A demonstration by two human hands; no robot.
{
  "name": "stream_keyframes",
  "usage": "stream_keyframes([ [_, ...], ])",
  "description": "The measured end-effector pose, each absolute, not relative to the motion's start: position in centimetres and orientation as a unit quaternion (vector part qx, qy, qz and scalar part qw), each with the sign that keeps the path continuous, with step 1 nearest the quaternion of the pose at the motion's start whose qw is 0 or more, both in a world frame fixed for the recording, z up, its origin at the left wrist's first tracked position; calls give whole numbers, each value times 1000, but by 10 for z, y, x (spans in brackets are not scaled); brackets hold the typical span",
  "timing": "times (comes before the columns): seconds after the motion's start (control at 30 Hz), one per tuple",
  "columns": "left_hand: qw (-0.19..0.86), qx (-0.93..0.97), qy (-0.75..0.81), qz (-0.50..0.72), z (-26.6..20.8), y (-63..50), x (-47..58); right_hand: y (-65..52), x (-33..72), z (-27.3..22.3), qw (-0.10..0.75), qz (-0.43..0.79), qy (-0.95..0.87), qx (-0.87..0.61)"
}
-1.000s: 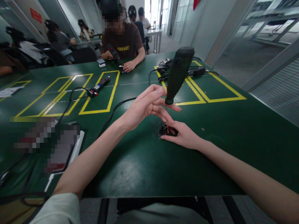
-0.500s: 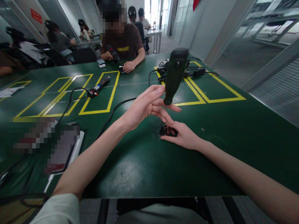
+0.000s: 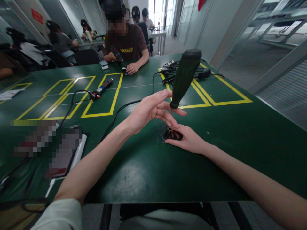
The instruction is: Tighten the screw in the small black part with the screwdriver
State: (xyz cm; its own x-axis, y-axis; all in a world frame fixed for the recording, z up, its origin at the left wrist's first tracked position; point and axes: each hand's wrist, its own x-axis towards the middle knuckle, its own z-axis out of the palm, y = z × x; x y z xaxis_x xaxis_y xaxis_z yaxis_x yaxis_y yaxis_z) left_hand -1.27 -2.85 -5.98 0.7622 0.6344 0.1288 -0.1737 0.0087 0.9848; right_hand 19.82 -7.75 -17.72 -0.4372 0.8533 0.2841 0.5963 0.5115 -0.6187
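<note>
My left hand (image 3: 153,108) is raised over the table with its fingers apart, beside a screwdriver (image 3: 185,76). That screwdriver has a dark green handle and leans to the right. Its thin shaft runs down past my left fingers toward a small black part; the tip is hidden behind them. Fingertips seem close to the handle's lower end, but I cannot tell whether they touch. My right hand (image 3: 189,139) rests low on the table, closed on the small black part (image 3: 176,135), which has a short metal cylinder (image 3: 169,131) standing on it.
The green table (image 3: 134,159) carries yellow tape outlines (image 3: 97,116). A phone-like device (image 3: 66,151) lies at left near a cable (image 3: 117,113). An electric screwdriver (image 3: 105,85) and a tangle of black cables (image 3: 203,74) lie farther back. A co-worker (image 3: 134,44) sits opposite.
The screwdriver's handle has tipped farther right, its top moving most. Both my hands are almost where they were, the right one still on the black part.
</note>
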Motion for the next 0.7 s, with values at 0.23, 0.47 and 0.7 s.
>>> stream_keyframes([
  [0.23, 690, 640, 169, 293, -62, -27, -13, -78, 198, -176, 303, 207, -821, -437],
  [0.47, 686, 644, 187, 284, -60, -28, -12, -78, 197, -175, 308, 212, -818, -438],
  [0.7, 700, 631, 159, 293, -63, -26, -13, -77, 198, -178, 308, 210, -819, -436],
])
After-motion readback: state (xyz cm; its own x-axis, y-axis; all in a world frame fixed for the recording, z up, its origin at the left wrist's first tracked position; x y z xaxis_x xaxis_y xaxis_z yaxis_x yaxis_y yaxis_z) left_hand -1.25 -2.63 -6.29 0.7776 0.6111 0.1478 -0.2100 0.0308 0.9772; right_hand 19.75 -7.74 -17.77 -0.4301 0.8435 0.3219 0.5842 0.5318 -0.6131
